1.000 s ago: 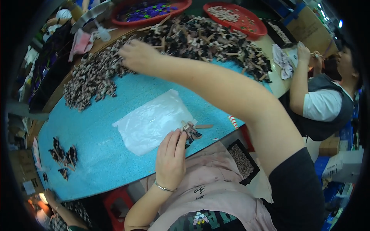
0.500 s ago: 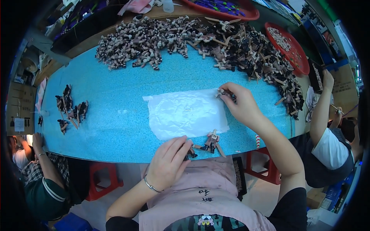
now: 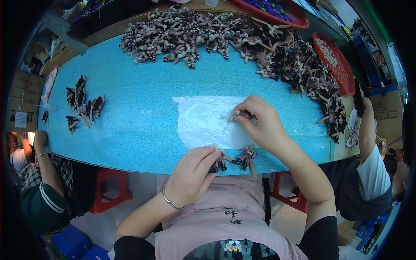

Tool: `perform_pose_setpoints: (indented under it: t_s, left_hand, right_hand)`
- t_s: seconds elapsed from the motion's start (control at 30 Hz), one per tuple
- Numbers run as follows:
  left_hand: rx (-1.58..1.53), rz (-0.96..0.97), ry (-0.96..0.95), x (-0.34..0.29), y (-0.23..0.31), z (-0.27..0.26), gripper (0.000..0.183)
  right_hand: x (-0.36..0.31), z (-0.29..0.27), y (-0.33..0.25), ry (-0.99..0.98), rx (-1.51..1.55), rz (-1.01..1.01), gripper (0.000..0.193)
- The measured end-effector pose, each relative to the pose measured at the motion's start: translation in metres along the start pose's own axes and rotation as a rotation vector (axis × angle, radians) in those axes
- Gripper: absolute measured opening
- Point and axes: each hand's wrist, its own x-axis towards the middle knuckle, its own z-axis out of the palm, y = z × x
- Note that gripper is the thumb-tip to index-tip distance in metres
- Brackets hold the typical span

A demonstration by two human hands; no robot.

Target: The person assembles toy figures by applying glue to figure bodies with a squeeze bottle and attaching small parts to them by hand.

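Evidently the right hand point(image 3: 265, 123) has its thumb and index finger closed in a narrow pinch around a small figure point(image 3: 243, 114). A pale end pokes out to the left of those fingers, over the white sheet point(image 3: 199, 123); the rest is largely masked by the hand, so its shape is hard to make out, and whether it touches the sheet I cannot tell.

Lower and to the left of that pinch, the left hand point(image 3: 188, 173) lies palm down with its fingers together, their tips at the sheet's near edge. Beneath and just right of these fingertips shows a dark-legged figure point(image 3: 221, 161), partly covered; whether the fingers grip it or merely rest on it cannot be told, since the thumb is out of sight. Between the two hands, just below the right fingers, a second figure point(image 3: 247, 156) lies on the blue bench point(image 3: 138, 112).

Well beyond both sets of fingers sits a heap of pale and dark figures point(image 3: 173, 39), merging on the right into a darker heap point(image 3: 303, 65), too tangled to separate. Far left of the left fingers is a small cluster of figures point(image 3: 80, 97). Beyond the darker heap, a red tray point(image 3: 342, 66) holds pale bits; another red tray point(image 3: 301, 21) is cut off by the dark fisheye rim.
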Motion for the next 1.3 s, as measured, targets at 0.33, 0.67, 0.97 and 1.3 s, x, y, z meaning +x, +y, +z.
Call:
perform_pose_setpoints:
  t_s: [0.33, 0.67, 0.97, 1.3]
  left_hand:
    - [-0.085, -0.05, 0.061, -0.003, -0.001, -0.006, 0.068]
    - [-0.373, -0.301, -0.089, -0.026, 0.01, -0.031, 0.066]
    - [-0.378, -0.231, -0.164, -0.02, 0.012, -0.016, 0.064]
    - [-0.325, -0.211, -0.161, -0.021, 0.014, -0.015, 0.056]
  right_hand:
    - [0.007, 0.006, -0.003, -0.033, -0.119, -0.005, 0.012]
    - [-0.062, -0.005, -0.043, -0.16, 0.856, 0.573, 0.02]
    - [-0.108, 0.034, -0.074, -0.128, 0.531, 0.189, 0.028]
    - [-0.113, 0.042, -0.074, -0.101, 0.514, 0.22, 0.029]
